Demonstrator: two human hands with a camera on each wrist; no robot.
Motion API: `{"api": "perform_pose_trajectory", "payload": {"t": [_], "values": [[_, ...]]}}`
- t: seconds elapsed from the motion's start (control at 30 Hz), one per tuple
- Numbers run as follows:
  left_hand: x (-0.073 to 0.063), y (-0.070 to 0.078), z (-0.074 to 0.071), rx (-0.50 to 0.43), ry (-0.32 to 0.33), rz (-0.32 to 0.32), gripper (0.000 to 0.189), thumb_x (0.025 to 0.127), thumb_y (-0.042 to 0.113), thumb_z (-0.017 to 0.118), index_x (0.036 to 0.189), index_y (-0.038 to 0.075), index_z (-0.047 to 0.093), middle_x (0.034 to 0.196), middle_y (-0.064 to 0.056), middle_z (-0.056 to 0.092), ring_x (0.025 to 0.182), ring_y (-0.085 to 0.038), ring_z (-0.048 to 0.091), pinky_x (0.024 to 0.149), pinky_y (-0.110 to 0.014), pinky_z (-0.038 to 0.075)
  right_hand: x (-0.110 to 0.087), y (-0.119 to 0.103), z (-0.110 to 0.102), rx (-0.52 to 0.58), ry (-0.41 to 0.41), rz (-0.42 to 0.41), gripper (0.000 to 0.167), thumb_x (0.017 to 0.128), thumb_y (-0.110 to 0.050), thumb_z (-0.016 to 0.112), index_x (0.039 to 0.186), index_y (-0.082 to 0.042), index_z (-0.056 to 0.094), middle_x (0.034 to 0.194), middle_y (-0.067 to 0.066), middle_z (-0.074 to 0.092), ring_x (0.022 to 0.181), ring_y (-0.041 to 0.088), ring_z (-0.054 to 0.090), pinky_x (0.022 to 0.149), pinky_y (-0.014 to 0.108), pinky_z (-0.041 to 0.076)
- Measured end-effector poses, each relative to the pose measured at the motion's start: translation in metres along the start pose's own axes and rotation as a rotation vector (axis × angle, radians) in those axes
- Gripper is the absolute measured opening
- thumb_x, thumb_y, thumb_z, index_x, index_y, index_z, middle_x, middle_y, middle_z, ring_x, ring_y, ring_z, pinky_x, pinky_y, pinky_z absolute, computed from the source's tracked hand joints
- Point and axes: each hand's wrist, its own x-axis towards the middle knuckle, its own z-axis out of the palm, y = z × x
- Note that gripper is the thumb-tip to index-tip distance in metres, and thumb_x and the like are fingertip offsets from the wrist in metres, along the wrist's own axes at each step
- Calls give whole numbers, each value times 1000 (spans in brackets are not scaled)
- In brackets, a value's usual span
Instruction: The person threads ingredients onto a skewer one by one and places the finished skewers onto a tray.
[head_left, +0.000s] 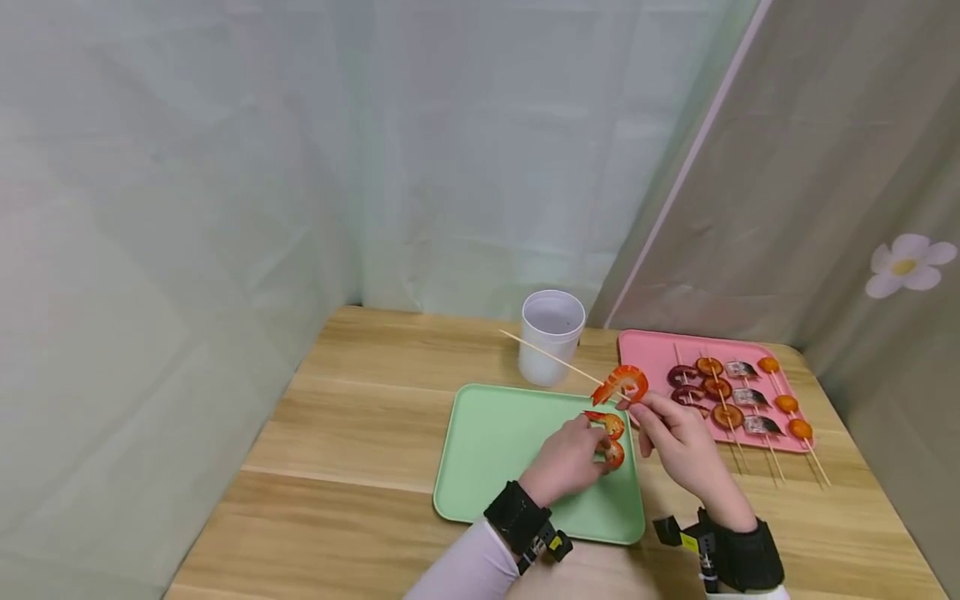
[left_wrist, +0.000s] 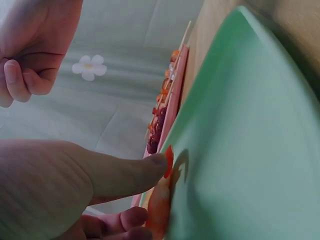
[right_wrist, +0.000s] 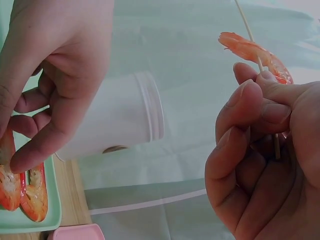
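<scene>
My right hand grips a thin wooden skewer near its lower end, above the right edge of the green tray. A cooked orange shrimp is threaded on that skewer, just above the fingers; the right wrist view shows the stick passing through the shrimp. Low over the tray, my left hand pinches one of two shrimps lying at its right side. One shrimp lies farther back, the other nearer. In the left wrist view the thumb touches a red tail; the other fingertips are partly hidden.
A white cup stands behind the green tray. To the right, a pink tray holds several loaded skewers, with octopus-like pieces, mushroom slices, fish pieces and orange balls. Their stick ends overhang the tray's front. Curtains surround the wooden table.
</scene>
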Motion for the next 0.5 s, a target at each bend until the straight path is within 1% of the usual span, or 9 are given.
{"api": "perform_pose_trajectory", "payload": {"t": [0.17,0.27,0.37,0.5], "values": [[0,-2,1,22,4,-3,23,87,25,91,104,18,77,104,4,62,92,-10,59,78,-24,51,0,1,1,8,-4,8,24,109,2,56,111,-16,73,62,-7,57,51,11,50,46,28,38],[-1,-3,1,26,27,-8,24,84,19,91,104,17,76,101,4,58,88,-10,55,75,-23,48,0,0,2,14,-6,14,24,109,1,56,111,-16,73,61,-7,57,50,10,51,44,29,38],[-1,-4,2,32,60,-14,28,83,15,90,107,16,76,99,3,55,85,-11,50,71,-22,44,-1,0,2,19,-7,8,25,109,2,56,111,-16,73,61,-7,57,50,10,52,44,29,39],[1,-5,1,51,79,-11,30,83,16,89,110,16,76,97,3,54,83,-12,48,69,-22,41,0,0,3,22,-8,-1,25,108,4,56,111,-15,73,61,-7,57,50,10,53,45,28,40]]}}
